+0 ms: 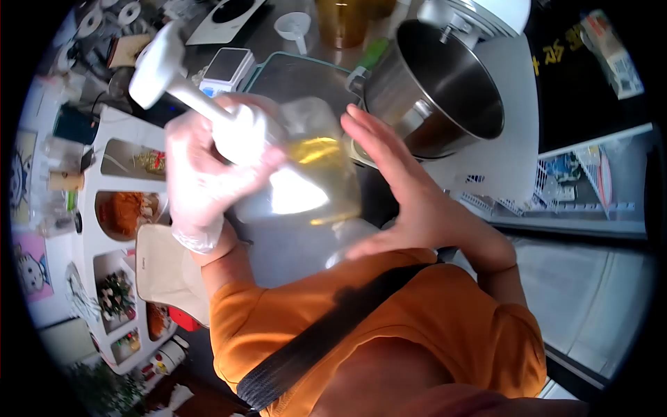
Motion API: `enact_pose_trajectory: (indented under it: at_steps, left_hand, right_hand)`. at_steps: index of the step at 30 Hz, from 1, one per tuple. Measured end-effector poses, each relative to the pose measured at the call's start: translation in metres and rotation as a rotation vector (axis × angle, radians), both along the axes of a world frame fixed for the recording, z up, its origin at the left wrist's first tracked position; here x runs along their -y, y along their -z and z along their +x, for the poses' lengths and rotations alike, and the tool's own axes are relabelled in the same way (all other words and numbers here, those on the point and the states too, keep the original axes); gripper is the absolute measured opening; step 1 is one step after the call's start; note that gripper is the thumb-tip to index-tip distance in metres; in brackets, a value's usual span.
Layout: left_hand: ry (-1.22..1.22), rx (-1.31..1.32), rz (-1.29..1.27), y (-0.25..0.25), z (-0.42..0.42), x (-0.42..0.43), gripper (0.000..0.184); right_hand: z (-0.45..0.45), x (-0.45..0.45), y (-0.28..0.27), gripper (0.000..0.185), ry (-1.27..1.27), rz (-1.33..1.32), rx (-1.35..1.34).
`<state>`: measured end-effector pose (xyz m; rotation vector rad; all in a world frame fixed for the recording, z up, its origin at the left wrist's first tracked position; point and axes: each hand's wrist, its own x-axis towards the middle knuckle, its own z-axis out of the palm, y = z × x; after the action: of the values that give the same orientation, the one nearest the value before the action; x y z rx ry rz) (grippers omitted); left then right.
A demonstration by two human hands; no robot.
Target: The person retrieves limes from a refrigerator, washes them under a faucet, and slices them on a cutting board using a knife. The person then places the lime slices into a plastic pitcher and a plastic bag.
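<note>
My left hand (201, 163), in a clear plastic glove, is closed around the white collar of a pump dispenser (240, 135). The pump's white head and stem point up and to the left, blurred by motion. Just right of it is a translucent jug (337, 191) with yellow liquid inside, tilted in front of my body; whether the pump is screwed onto it I cannot tell. My bare right hand (413, 201) is open at the jug's right side, fingers stretched and thumb apart. Whether it touches the jug is unclear.
A steel mixing bowl (389, 90) stands on a mixer at the upper right. Behind the jug lie a green-edged tray (299, 73), a small scale (228, 68) and a white funnel (293, 26). White shelves (132, 191) are at the left, and an open fridge (590, 187) at the right.
</note>
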<state>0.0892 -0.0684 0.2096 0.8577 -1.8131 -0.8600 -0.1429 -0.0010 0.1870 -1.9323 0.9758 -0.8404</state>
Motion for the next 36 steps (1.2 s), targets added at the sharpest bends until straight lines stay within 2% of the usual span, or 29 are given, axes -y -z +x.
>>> enact_pose_trajectory:
  at_steps: [1,2,3,4,5,6,7,9,11,12,13,15,17,18,19,20,21,22,24,26,27,31,33,36]
  left_hand:
    - [-0.05,0.009,0.025,0.001,0.0,0.008,0.032]
    - [-0.151,0.009,0.065,0.002,-0.002,0.018,0.032]
    - [-0.241,0.013,0.103,0.003,-0.007,0.029,0.031]
    - [-0.273,0.105,0.089,0.005,-0.009,0.046,0.031]
    - [-0.336,0.33,-0.043,0.003,-0.012,0.062,0.032]
    - [-0.381,0.471,-0.167,0.007,-0.022,0.079,0.035]
    - [-0.429,0.599,-0.306,0.015,-0.031,0.096,0.037]
    - [-0.467,0.687,-0.358,0.029,-0.047,0.133,0.043]
    - [-0.477,0.697,-0.407,0.053,-0.057,0.173,0.048]
    - [-0.518,0.765,-0.417,0.065,-0.062,0.196,0.05]
    - [-0.564,0.837,-0.422,0.077,-0.067,0.218,0.052]
    - [-0.536,0.766,-0.374,0.102,-0.082,0.251,0.055]
    - [-0.588,0.871,-0.357,0.131,-0.096,0.29,0.054]
    - [-0.524,0.861,-0.303,0.148,-0.096,0.316,0.054]
    - [-0.462,0.843,-0.251,0.159,-0.101,0.334,0.054]
    - [-0.463,0.801,-0.251,0.166,-0.12,0.335,0.043]
    - [-0.461,0.767,-0.242,0.173,-0.13,0.335,0.031]
    - [-0.045,0.521,-0.415,0.195,-0.115,0.341,0.028]
    - [-0.098,0.556,-0.322,0.204,-0.132,0.336,0.028]
    - [-0.177,0.608,-0.226,0.209,-0.152,0.323,0.029]
    - [-0.184,0.618,-0.205,0.211,-0.157,0.317,0.029]
    - [-0.194,0.634,-0.163,0.219,-0.173,0.296,0.029]
    - [-0.192,0.633,-0.154,0.218,-0.172,0.291,0.03]
    - [-0.185,0.632,-0.147,0.222,-0.177,0.29,0.03]
  right_hand:
    - [-0.013,-0.007,-0.007,0.106,-0.027,0.046,-0.126]
    - [-0.028,-0.013,-0.007,0.094,-0.046,0.01,-0.139]
    - [-0.044,-0.019,-0.001,0.094,0.013,0.015,-0.128]
    - [-0.062,-0.026,0.008,0.09,-0.089,0.129,-0.068]
    - [-0.079,-0.036,0.012,0.087,-0.185,0.232,-0.002]
    - [-0.097,-0.05,0.011,0.074,-0.091,0.316,0.078]
    - [-0.115,-0.06,0.008,0.074,-0.014,0.298,0.102]
    - [-0.152,-0.075,0.005,0.074,-0.038,0.467,-0.144]
    - [-0.183,-0.102,0.028,0.056,0.179,0.414,-0.089]
    - [-0.197,-0.11,0.03,0.057,0.273,0.555,-0.069]
    - [-0.215,-0.12,0.045,0.054,0.372,0.557,-0.054]
    - [-0.251,-0.133,0.066,0.042,0.608,0.743,0.043]
    - [-0.289,-0.137,0.09,0.026,0.85,0.639,0.08]
    - [-0.313,-0.137,0.101,0.021,0.941,0.697,0.054]
    - [-0.333,-0.135,0.104,0.022,0.994,0.706,0.023]
    - [-0.365,-0.131,0.124,0.028,1.024,0.623,-0.018]
    - [-0.392,-0.119,0.138,0.033,1.107,0.464,-0.191]
    - [-0.414,-0.103,0.151,0.039,1.174,0.303,-0.364]
    - [-0.449,-0.063,0.18,0.059,1.587,-0.1,-0.555]
    - [-0.523,-0.021,0.225,0.053,1.559,-0.545,-0.768]
    - [-0.542,-0.005,0.232,0.053,1.59,-0.534,-0.833]
    - [-0.567,0.021,0.239,0.051,1.694,-0.166,-0.896]
    - [-0.575,0.016,0.239,0.05,1.725,-0.127,-0.822]
    - [-0.583,-0.001,0.235,0.049,1.789,-0.198,-0.498]
